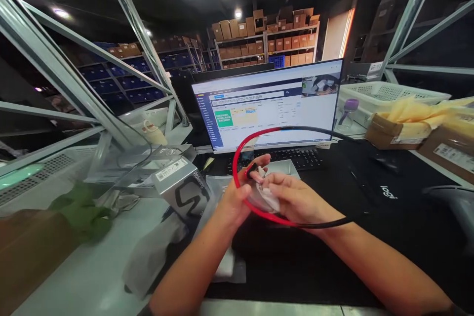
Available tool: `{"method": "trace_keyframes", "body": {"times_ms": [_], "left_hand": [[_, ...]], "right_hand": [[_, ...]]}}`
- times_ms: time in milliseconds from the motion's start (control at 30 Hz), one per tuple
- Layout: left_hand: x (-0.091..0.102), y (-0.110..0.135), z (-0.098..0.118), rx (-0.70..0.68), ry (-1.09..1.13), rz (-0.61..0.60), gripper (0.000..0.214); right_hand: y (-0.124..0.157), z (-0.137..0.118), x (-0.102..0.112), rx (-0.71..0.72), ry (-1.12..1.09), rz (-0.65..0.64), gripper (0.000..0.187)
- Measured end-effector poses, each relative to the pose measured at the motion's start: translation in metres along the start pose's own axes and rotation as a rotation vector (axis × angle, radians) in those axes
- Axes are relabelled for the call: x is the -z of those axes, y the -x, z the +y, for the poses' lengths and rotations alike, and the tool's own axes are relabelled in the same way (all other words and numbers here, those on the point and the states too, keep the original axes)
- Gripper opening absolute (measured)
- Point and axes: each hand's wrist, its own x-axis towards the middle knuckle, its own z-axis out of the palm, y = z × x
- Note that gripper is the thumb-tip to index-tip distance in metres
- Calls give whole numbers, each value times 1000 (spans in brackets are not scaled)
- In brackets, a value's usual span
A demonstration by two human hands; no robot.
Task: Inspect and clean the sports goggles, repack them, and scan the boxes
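Observation:
My left hand [237, 202] is closed round a thin, curved red-and-black band [237, 158], its thumb resting on the red part. The band makes a wide open loop, with its two black ends pointing right. A small black piece [252, 170] shows by the left fingers; whether it belongs to the band I cannot tell. My right hand [299, 197] pinches a crumpled whitish wrapping [268, 198] close to the left fingertips. The band's lower black end passes in front of my right wrist. Behind the hands lies an open light-grey box [287, 168].
A monitor [266, 108] and a black keyboard [307, 158] stand ahead on a black desk mat [314, 266]. At left are a grey printed box [183, 187] and plastic bags [148, 256]. To the right are a mouse [383, 164], a carton of yellow packaging [392, 131] and a white basket [392, 94].

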Motion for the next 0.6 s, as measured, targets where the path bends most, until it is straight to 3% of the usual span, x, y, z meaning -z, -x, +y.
{"method": "trace_keyframes", "body": {"times_ms": [100,233,400,600], "left_hand": [[-3,1,2,7,15,-28,47],[-9,3,5,22,-102,-60,55],[-4,2,6,-134,-335,-110,61],[5,8,7,-181,-330,-111,65]], "right_hand": [[0,0,5,15,65,-53,40],[2,1,3,-8,80,-32,51],[2,-3,1,-87,111,-118,47],[6,-11,8,-158,169,-162,59]]}}
